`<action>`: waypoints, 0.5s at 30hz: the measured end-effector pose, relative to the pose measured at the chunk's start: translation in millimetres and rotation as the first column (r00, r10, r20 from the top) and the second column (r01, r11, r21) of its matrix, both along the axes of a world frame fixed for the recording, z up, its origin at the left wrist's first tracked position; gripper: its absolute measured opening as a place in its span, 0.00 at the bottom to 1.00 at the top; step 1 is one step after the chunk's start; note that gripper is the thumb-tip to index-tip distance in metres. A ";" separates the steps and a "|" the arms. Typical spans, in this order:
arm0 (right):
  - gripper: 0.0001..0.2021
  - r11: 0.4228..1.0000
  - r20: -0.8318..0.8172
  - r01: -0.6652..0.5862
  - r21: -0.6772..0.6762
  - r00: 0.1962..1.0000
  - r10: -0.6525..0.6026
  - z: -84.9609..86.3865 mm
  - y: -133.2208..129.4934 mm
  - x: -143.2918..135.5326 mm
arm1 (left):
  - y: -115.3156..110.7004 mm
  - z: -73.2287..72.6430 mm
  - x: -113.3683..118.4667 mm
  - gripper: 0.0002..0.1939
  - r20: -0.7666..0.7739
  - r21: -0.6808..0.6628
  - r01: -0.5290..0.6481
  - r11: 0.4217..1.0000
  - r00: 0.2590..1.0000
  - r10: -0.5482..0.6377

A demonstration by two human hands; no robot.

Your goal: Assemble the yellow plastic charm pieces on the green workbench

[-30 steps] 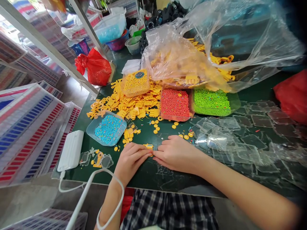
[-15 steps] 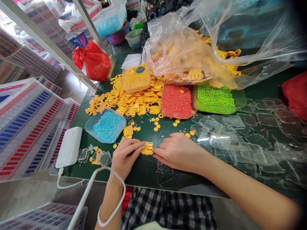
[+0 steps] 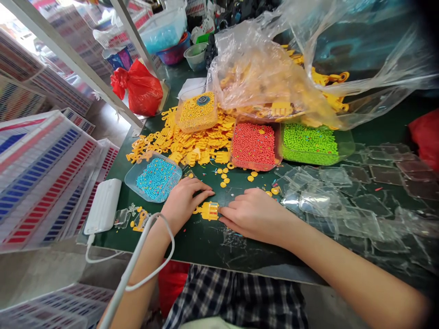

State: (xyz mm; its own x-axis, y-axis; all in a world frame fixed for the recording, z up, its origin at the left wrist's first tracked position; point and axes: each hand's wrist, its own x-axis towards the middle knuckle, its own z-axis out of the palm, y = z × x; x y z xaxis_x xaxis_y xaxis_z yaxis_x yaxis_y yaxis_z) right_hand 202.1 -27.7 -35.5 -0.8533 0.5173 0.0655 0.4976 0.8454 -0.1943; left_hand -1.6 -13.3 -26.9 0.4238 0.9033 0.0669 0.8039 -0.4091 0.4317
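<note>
A small yellow plastic piece [image 3: 210,210] lies on the table between my hands. Its slotted body shows a red row and a pale row, and a narrower part points left. My right hand [image 3: 255,212] has curled fingers, with thumb and index fingertip pinched at the piece's right edge. Above and left of the piece is my left hand [image 3: 181,201], apart from it, fingers stretched and the thumb separate. Just behind that hand stands a tray of blue beads [image 3: 156,178], its near right edge partly covered by the fingers.
Trays of red beads [image 3: 254,144], green beads [image 3: 310,141] and yellow beads [image 3: 198,112] stand farther back. Around them lie a heap of yellow pieces [image 3: 192,141] and a clear bag [image 3: 260,73]. Clear plastic plates [image 3: 363,214] spread right. A white power bank [image 3: 103,205] with a cable sits left.
My left hand has let go of the yellow piece's left side and moved up toward the blue beads, its fingers spreading. The right hand stays at the piece's right edge. The view shifted slightly.
</note>
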 end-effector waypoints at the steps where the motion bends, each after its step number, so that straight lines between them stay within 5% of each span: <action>1: 0.11 1.000 0.008 0.003 -0.005 1.000 -0.003 0.7 -0.1 0.3 | 0.4 0.6 0.5 0.08 -0.013 -0.014 0.013 1.000 1.000 -0.013; 10: 0.10 1.000 -0.004 0.021 -0.015 1.000 -0.021 6.8 -0.1 1.0 | 2.8 3.7 -0.6 0.15 -0.088 -0.095 0.055 0.994 0.994 -0.064; 15: 0.12 1.000 -0.034 0.001 -0.006 0.999 -0.001 12.2 0.5 3.3 | 12.6 20.2 8.1 0.17 -0.039 -0.072 0.166 0.984 0.985 -0.169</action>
